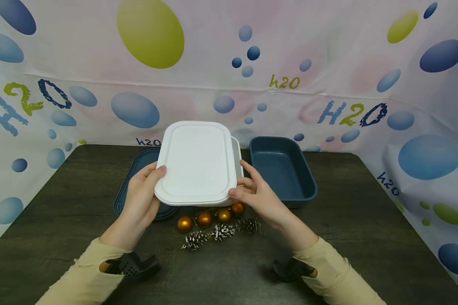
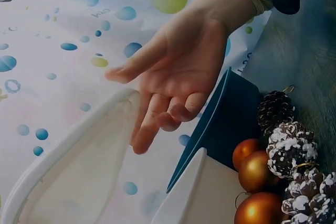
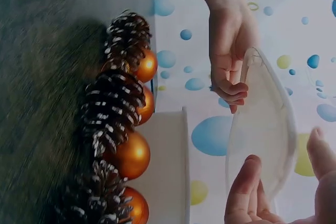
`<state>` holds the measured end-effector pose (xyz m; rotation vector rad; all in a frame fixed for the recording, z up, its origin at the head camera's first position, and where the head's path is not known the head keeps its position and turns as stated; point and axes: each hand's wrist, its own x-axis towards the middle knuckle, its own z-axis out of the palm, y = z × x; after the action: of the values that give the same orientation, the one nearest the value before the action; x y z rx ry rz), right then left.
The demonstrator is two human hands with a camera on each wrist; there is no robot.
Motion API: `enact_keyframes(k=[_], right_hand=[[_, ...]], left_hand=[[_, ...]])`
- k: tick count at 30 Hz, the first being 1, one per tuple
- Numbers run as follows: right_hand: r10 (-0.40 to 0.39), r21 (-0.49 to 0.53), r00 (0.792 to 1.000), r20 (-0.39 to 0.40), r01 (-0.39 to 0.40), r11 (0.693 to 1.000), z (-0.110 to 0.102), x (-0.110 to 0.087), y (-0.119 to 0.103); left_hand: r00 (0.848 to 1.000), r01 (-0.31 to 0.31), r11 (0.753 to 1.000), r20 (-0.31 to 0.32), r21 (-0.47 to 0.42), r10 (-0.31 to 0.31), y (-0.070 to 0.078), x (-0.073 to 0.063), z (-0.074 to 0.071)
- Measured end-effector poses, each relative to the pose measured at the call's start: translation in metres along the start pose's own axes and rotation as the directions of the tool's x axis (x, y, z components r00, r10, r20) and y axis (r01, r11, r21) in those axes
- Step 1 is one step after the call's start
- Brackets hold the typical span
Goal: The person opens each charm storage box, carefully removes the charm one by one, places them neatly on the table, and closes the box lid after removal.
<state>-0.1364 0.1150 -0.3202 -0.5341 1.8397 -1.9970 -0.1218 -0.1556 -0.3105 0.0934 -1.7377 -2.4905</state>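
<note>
A white rectangular lid [image 1: 196,163] is held up tilted above a white container [image 1: 236,153]. My left hand [image 1: 140,192] grips the lid's left edge, thumb on top and fingers beneath, as the right wrist view also shows. At the opposite edge is my right hand [image 1: 261,197]. Its fingers [image 2: 152,121] reach loosely to the lid's underside, while its thumb [image 3: 319,153] stands off the top with a gap. The lid hides most of the white container.
An open blue container [image 1: 282,169] stands at the right, a blue lid [image 1: 124,188] lies at the left, partly covered. In front of the white container are several gold baubles [image 1: 204,219] and three frosted pine cones [image 1: 224,232]. A patterned curtain [image 1: 198,97] hangs behind the table.
</note>
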Motion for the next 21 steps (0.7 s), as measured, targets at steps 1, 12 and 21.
enact_keyframes(k=[1, 12, 21], right_hand=[[-0.001, -0.042, 1.000, -0.001, 0.001, 0.999, -0.0003, 0.0000, 0.0000], [-0.051, -0.221, 0.997, 0.060, 0.063, 0.973, -0.0011, 0.0033, 0.0023], [-0.049, -0.214, 0.998, 0.035, 0.055, 0.975, -0.0042, 0.0042, -0.0011]], left_hand=[[1.000, 0.000, 1.000, -0.002, -0.003, 0.000, -0.0006, 0.0006, 0.0005], [0.999, -0.004, 1.000, 0.054, -0.017, 0.005, -0.0078, 0.0046, 0.0044], [0.992, -0.129, 0.962, 0.042, 0.241, 0.123, -0.0081, 0.0068, 0.0067]])
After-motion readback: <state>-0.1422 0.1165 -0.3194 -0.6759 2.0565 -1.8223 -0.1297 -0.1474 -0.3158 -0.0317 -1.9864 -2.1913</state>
